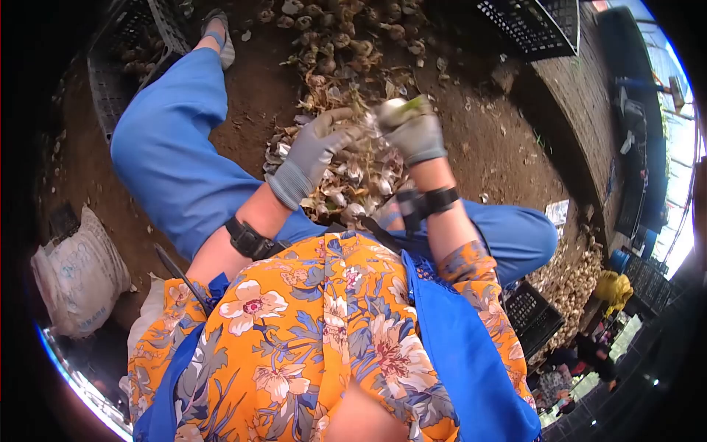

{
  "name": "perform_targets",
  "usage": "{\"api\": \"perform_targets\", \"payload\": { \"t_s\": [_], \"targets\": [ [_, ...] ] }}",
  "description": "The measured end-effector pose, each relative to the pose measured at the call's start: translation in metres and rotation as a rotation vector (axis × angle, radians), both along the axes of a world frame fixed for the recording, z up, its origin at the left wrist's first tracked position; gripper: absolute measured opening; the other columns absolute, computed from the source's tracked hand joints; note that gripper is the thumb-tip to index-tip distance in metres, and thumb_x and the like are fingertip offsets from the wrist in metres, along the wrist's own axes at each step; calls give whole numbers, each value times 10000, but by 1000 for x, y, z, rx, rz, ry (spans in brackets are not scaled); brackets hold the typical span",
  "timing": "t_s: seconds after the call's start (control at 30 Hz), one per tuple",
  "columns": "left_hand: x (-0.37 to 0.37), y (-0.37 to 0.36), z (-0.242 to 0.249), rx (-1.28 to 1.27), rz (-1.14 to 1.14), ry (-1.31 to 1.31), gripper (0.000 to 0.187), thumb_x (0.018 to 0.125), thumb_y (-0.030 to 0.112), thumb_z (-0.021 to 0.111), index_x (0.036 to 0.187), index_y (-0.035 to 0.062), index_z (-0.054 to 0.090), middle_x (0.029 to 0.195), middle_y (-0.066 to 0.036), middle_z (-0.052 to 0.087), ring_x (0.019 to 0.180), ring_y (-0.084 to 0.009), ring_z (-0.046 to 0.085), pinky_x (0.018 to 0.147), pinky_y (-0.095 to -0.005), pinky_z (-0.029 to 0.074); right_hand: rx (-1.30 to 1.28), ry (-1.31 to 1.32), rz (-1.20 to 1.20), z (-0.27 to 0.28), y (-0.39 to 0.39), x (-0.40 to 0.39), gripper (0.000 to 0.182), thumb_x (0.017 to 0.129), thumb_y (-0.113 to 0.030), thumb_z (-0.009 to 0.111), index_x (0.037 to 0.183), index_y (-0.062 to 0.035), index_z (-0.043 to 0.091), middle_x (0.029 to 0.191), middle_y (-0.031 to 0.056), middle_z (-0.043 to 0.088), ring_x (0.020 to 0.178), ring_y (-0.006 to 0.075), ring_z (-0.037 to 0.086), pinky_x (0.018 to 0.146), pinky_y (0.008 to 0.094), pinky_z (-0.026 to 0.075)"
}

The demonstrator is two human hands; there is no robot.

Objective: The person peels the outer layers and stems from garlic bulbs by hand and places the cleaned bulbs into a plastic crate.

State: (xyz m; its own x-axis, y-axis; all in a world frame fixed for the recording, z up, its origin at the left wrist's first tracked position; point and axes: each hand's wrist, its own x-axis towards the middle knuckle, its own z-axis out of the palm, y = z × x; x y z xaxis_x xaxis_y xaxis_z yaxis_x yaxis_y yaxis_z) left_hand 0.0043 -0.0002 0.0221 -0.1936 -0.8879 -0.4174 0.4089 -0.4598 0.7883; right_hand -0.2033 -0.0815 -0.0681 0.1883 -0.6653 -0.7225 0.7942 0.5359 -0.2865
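My left hand (pixel 320 147), in a grey glove, is over a heap of garlic bulbs (pixel 346 184) with dry stalks and loose skins. Its fingers are curved, with a gap between thumb and forefinger. To its right, my right hand (pixel 414 132), also gloved, is closed and smeared by motion. A light green elongated thing (pixel 409 109) lies across its fingers, its kind too blurred to tell. Beside it shows a white roundish patch that I cannot make out. Both hands are above the ground between my legs, a short way apart.
More garlic (pixel 346 37) stretches away ahead on the soil. Black crates stand at far left (pixel 110 81) and far right (pixel 541 29). A white sack (pixel 81 272) sits at left. Another black crate (pixel 530 313) and a garlic pile (pixel 567 280) lie at right, below a low wall (pixel 567 103).
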Motion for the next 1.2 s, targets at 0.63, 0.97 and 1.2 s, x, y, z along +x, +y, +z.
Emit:
{"api": "perform_targets", "payload": {
  "t_s": [0.63,0.97,1.2],
  "targets": [
    [9,-20,25,263,147,45,205,910,142,557,1076,26,589,801,-12,606,656,-55,561,573,-199,462,-400,2023,1455,-42,-181,115,355,800,-142,587,1149,-111,644,1242,129,556,1120,312,566,933,407,474],
    [-6,-16,2,-586,239,-1058,714,691,85,770,1316,26,427,1211,-110,490,1044,-255,543,928,-330,449,-573,519,670,75,-18,27,251,951,-246,535,996,-22,638,813,30,644,709,90,585,631,207,461],
    [-4,0,28,-927,113,-951,596,627,145,808,1142,22,534,1048,-196,583,997,-381,554,875,-424,456,-563,582,398,126,56,45,217,896,-255,644,915,-46,586,789,20,617,682,86,586,621,233,498]
  ]
}}
